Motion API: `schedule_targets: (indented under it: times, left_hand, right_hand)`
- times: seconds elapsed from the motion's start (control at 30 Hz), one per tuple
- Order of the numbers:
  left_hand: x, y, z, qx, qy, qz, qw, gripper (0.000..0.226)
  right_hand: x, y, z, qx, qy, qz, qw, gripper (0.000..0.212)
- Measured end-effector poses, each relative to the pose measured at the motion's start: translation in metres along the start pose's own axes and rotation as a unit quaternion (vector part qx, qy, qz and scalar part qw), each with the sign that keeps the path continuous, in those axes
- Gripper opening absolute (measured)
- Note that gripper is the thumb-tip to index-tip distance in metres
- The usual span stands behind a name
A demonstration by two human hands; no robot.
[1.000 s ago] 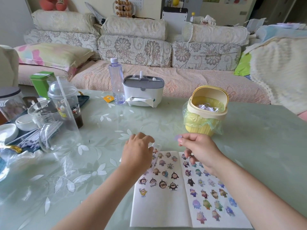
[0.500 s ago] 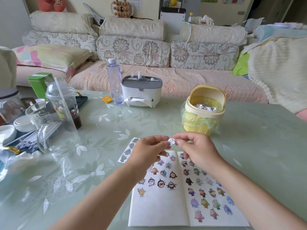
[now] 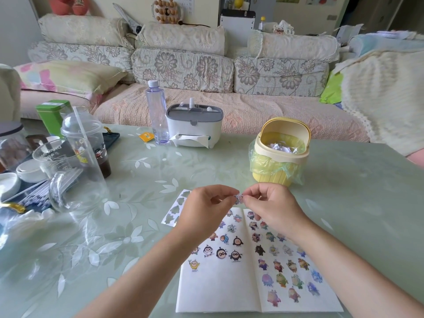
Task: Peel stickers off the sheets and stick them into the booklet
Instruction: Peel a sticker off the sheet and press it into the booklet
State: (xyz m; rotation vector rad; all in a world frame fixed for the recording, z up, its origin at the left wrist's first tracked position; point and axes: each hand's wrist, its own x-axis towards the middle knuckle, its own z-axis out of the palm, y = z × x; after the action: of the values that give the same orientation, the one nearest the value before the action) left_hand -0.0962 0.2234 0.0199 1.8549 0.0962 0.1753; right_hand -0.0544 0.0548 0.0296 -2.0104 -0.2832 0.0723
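Observation:
An open white booklet lies on the table in front of me, both pages covered with several small cartoon stickers. A used sticker sheet with empty cut-outs lies at the booklet's upper left. My left hand and my right hand meet above the booklet's top edge. Both pinch one small purple-grey sticker between their fingertips. The lower part of the sheet is hidden under my left hand.
A yellow mini bin with paper scraps stands right behind my hands. A white tissue box and a clear bottle stand farther back. Cups, a glass jug, bowls and a green tin crowd the left. A sofa runs behind.
A second ago my hands were apart, the left on the sheet and the right holding the sticker. They came together, and both pinch the sticker above the booklet.

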Motion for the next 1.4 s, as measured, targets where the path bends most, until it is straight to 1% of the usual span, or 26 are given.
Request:
schedule_targets:
  times: [0.07, 0.17, 0.27, 0.37, 0.4, 0.43, 0.53, 0.6, 0.67, 0.77, 0.97, 1.1, 1.27, 1.33, 1.4]
  left_hand:
    - [-0.001, 0.001, 0.000, 0.005, -0.001, 0.004, 1.000, 0.013]
    - [-0.002, 0.002, 0.001, -0.012, -0.011, -0.010, 1.000, 0.003]
    - [-0.004, 0.001, 0.003, 0.002, 0.001, -0.012, 1.000, 0.008]
    - [-0.004, 0.002, 0.004, 0.007, 0.021, -0.018, 1.000, 0.012]
    - [-0.004, 0.002, 0.004, 0.005, 0.024, -0.017, 1.000, 0.013]
    - [-0.004, 0.003, 0.003, 0.001, 0.025, -0.014, 1.000, 0.013]
    - [-0.005, 0.007, 0.000, -0.003, 0.019, 0.011, 1.000, 0.015]
    - [-0.006, 0.008, -0.003, 0.005, 0.011, 0.024, 1.000, 0.015]
    - [-0.006, 0.007, -0.003, 0.005, 0.001, 0.033, 0.999, 0.014]
    - [-0.007, 0.009, -0.004, 0.005, -0.004, 0.034, 0.999, 0.013]
    - [-0.005, 0.008, -0.002, -0.014, -0.008, 0.014, 1.000, 0.009]
    - [-0.005, 0.008, -0.001, -0.038, -0.021, 0.008, 0.999, 0.009]
    - [-0.005, 0.007, 0.001, -0.019, -0.010, -0.003, 1.000, 0.013]
    - [-0.004, 0.007, 0.001, -0.011, -0.007, -0.005, 1.000, 0.016]
    - [-0.003, 0.009, -0.002, -0.006, -0.014, -0.003, 1.000, 0.017]
  right_hand:
    - [-0.001, -0.001, 0.000, -0.008, 0.006, -0.007, 1.000, 0.011]
    - [-0.002, -0.004, 0.001, -0.019, 0.019, -0.027, 0.999, 0.011]
    - [-0.006, -0.004, 0.003, -0.053, 0.042, -0.062, 0.996, 0.011]
    - [-0.011, -0.007, 0.005, -0.102, 0.069, -0.131, 0.984, 0.013]
    - [-0.012, -0.008, 0.005, -0.096, 0.066, -0.139, 0.983, 0.013]
    - [-0.011, -0.008, 0.005, -0.068, 0.054, -0.128, 0.988, 0.012]
    - [-0.005, -0.008, -0.001, 0.039, 0.003, -0.057, 0.998, 0.012]
    - [-0.003, -0.007, -0.006, 0.055, -0.026, -0.039, 0.997, 0.007]
    - [-0.004, -0.007, -0.008, 0.060, -0.044, -0.035, 0.997, 0.003]
    - [-0.005, -0.006, -0.010, 0.059, -0.045, -0.041, 0.996, 0.001]
    - [-0.006, -0.006, -0.008, 0.025, -0.038, -0.076, 0.996, 0.011]
    - [-0.005, -0.005, -0.007, -0.002, -0.034, -0.074, 0.997, 0.016]
    - [-0.003, -0.004, -0.002, -0.026, -0.028, -0.065, 0.997, 0.018]
    - [-0.002, -0.004, -0.002, -0.020, -0.035, -0.055, 0.998, 0.016]
    - [-0.002, -0.005, -0.004, 0.010, -0.063, -0.039, 0.997, 0.016]
